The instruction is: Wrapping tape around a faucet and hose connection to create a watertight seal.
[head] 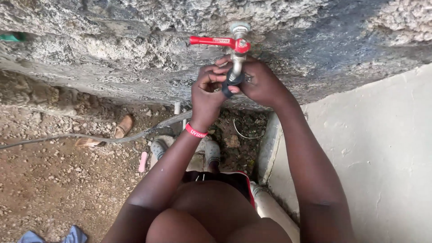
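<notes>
A metal tap (238,45) sticks out of a rough stone wall (112,49), its body running straight down the picture from a threaded collar at the top to the spout at the bottom; its red lever (212,41) lies crosswise, pointing left from the tap's body; around the spout's lower end sits a dark band (231,82), which looks like tape or rubber, though the fingers cover too much of it to be sure. The left hand (208,92) is curled narrow, fingertips pinching the band from the left; the right hand (258,81) closes on the spout and band from the right, thumb across the front; the two hands touch over the band. A red wristband (195,132) rings the left wrist. Below, a grey hose (90,137) trails left across stony dirt (54,180); a brown sandal (123,126) lies just above it, a small pink thing (143,162) below it; a pale slab (382,148) fills the right side.
</notes>
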